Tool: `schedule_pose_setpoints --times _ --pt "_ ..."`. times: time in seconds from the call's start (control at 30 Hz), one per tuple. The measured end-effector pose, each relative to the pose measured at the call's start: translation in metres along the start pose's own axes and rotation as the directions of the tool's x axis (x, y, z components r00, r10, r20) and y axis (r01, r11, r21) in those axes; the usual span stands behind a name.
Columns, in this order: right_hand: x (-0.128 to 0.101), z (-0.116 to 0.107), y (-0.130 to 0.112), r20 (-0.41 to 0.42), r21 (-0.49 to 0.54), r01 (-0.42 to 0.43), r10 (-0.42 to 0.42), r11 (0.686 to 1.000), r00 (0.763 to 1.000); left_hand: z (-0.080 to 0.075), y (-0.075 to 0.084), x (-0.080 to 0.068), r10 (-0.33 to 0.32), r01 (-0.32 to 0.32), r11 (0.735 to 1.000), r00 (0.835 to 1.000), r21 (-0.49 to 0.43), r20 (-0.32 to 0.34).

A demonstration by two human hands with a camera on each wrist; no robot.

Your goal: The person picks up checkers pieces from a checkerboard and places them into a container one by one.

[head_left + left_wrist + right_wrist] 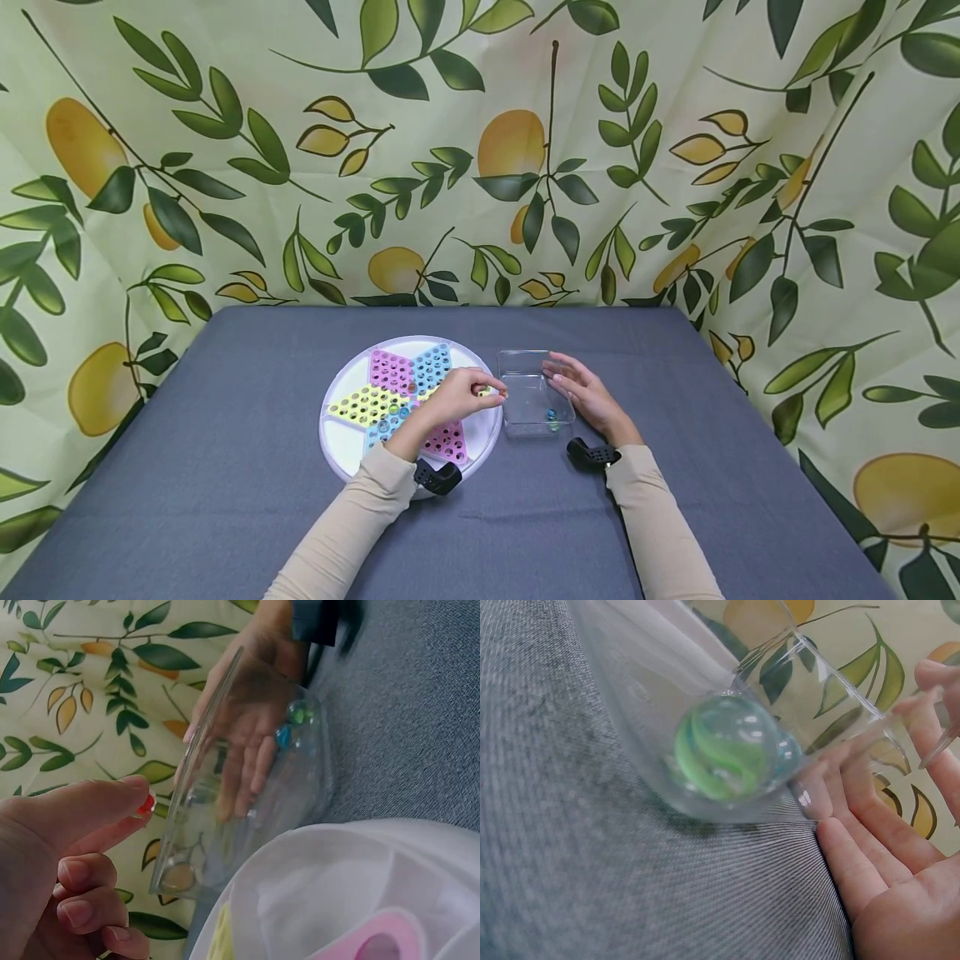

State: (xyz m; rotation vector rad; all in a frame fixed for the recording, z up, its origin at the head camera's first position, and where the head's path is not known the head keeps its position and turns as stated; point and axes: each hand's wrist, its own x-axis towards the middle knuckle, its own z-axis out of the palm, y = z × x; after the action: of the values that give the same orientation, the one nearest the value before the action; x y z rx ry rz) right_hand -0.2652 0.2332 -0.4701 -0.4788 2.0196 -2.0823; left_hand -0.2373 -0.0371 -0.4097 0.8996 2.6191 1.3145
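My left hand (459,395) pinches a small red marble (148,804) between thumb and index finger, its other fingers curled in. It is over the right side of a round white Chinese checkers board (341,450), near the rim of a clear plastic box (525,429). My right hand (588,398) rests against the box's right side, its fingers fairly straight along the wall. Inside the box lie a green-swirled marble (724,750) and a blue marble (283,736). The left forearm and hand hide part of the board.
Several marbles sit on the board's star of pink, blue and yellow holes, among them a blue marble (384,426). Grey cloth (225,467) covers the table, and a leaf-patterned curtain (450,167) hangs behind it. Each wrist wears a black band (437,477).
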Motion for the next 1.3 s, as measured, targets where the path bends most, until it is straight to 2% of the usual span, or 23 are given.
schedule_pose_setpoints --times 0.17,0.47,0.77,1.03,1.3 --pt "0.0007 -0.004 0.0061 0.032 0.004 0.056 -0.056 0.998 0.998 0.0043 0.0011 0.0022 0.006 -0.007 1.0 1.0 0.021 0.013" --pt "0.0007 0.0003 -0.0002 -0.014 0.0 -0.024 0.024 1.0 1.0 0.0084 0.0013 0.0022 0.012 -0.012 1.0 1.0 0.02 0.025" --pt "0.0008 0.0 -0.0009 -0.001 0.038 0.004 -0.004 0.999 1.0 0.0089 0.002 0.0031 0.013 -0.014 0.999 0.999 0.03 0.043" --pt "0.0007 0.0004 -0.0007 -0.004 0.064 -0.008 0.009 0.998 1.0 0.0101 0.002 0.003 -0.004 0.003 1.0 0.999 0.026 0.048" --pt "-0.0003 -0.0009 0.0011 0.009 0.03 0.027 -0.027 0.999 1.0 0.0074 0.0037 0.0005 0.0 -0.001 1.0 0.999 0.018 0.033"
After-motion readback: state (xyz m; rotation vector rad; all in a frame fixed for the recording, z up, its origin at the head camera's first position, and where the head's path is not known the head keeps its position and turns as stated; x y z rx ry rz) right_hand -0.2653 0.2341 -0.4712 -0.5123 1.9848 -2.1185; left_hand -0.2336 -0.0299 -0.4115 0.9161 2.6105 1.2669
